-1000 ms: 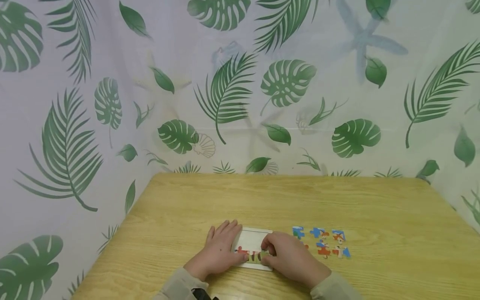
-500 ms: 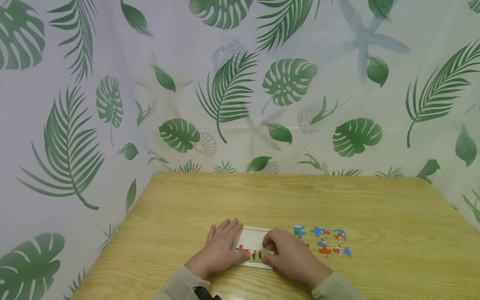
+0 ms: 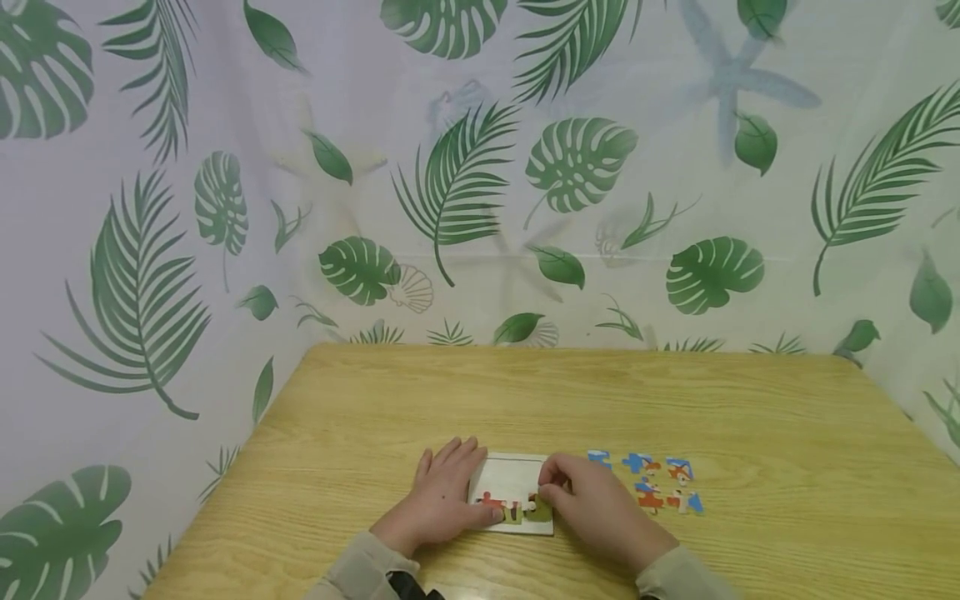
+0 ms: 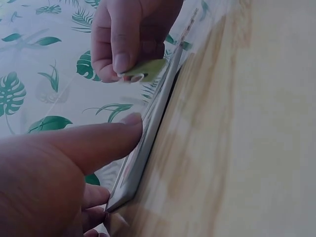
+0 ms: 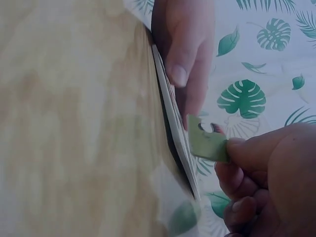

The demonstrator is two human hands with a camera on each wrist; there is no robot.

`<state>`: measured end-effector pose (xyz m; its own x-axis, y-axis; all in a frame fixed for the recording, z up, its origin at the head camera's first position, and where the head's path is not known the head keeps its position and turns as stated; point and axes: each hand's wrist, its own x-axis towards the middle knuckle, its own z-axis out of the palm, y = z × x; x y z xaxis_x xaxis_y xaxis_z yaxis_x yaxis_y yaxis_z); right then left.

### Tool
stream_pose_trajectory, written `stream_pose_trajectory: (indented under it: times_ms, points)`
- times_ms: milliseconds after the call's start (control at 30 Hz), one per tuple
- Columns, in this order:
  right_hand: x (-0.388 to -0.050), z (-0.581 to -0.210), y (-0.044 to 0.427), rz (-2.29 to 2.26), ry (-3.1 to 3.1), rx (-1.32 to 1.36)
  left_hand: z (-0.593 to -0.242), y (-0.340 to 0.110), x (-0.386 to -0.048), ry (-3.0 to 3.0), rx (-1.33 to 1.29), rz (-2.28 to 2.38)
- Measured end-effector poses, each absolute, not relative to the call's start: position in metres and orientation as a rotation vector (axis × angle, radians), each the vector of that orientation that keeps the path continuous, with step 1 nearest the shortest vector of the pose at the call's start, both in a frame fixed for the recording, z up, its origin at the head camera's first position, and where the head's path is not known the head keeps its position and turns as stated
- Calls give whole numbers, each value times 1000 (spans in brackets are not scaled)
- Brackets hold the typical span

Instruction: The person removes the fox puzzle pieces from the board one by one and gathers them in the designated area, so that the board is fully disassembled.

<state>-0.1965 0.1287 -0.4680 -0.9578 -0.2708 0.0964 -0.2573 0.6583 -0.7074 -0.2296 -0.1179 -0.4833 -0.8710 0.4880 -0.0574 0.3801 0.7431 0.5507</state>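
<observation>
A white puzzle tray (image 3: 510,475) lies on the table, and a few joined puzzle pieces (image 3: 492,502) fill part of its near edge. My left hand (image 3: 444,504) rests along the tray's left side with straight fingers, its thumb over the pieces. Between thumb and forefinger, my right hand (image 3: 600,504) pinches a green puzzle piece (image 5: 207,145) by its edge. Both wrist views show this piece raised off the tray near its right end, tilted, with a round notch facing away from the hand. The other fingers of the right hand are curled.
Several loose puzzle pieces (image 3: 649,500), blue, orange and white, lie on the wooden table (image 3: 360,408) to the right of the tray. The right hand partly covers that group. A leaf-patterned curtain (image 3: 480,308) stands behind the table and at its sides.
My right hand has moved slightly to the right and lifted the green puzzle piece away from the joined pieces. The left hand stays in place on the tray.
</observation>
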Motion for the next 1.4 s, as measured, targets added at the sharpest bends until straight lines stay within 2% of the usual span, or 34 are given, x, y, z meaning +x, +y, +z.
stream_pose_trajectory:
  times_ms: [800, 1400]
  points:
    - [-186, -459, 217, -1138, 2896, -448, -485, -120, -230, 2744, 721, 748]
    - [-171, -459, 277, -1045, 2808, -270, -482, -120, -229, 2735, 731, 757]
